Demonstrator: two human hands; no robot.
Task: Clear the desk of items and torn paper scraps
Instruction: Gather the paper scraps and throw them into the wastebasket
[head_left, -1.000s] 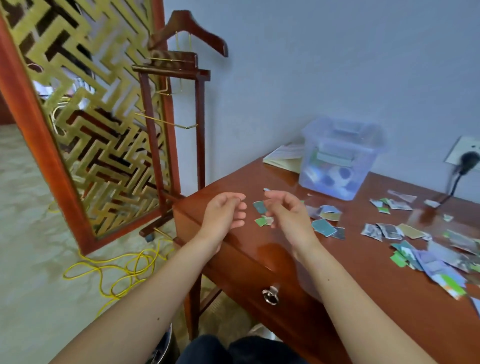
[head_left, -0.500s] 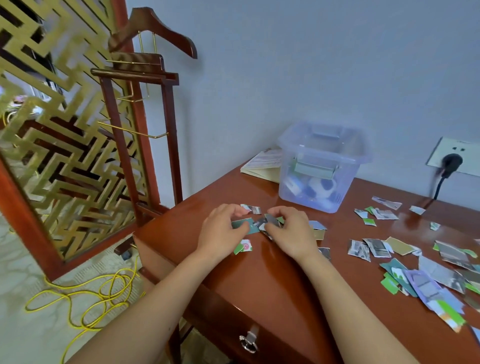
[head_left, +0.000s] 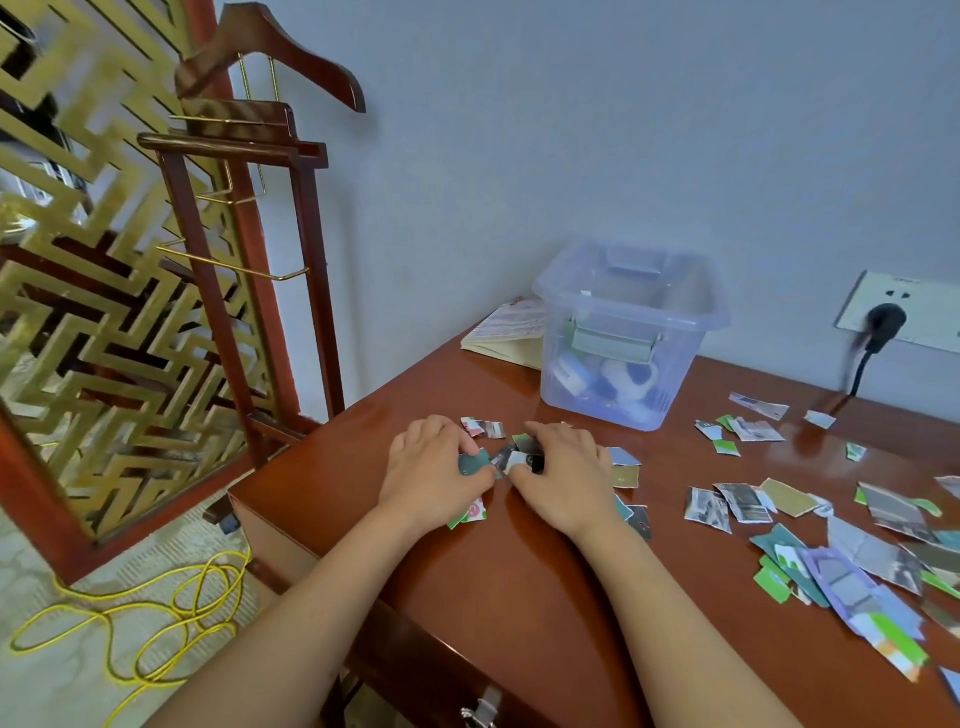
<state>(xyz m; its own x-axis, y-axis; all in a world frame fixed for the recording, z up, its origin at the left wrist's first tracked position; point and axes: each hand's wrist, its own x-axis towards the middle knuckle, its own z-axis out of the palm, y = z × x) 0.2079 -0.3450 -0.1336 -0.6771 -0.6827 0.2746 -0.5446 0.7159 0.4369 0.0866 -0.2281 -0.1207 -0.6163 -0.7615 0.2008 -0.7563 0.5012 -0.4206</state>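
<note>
Both of your hands lie palm-down on the desk (head_left: 519, 597), left hand (head_left: 434, 475) and right hand (head_left: 566, 475), fingers curled loosely over a small cluster of torn scraps (head_left: 511, 457) between them; whether any piece is actually pinched, you cannot tell. Sweep inward, flat and slow, so the thin paper bunches rather than slides out. Mind the desk's left edge just beside your left wrist. Bare wood lies toward you; the plastic bin (head_left: 626, 338) stands close behind, and more loose scraps (head_left: 852, 577) spread to the right.
</note>
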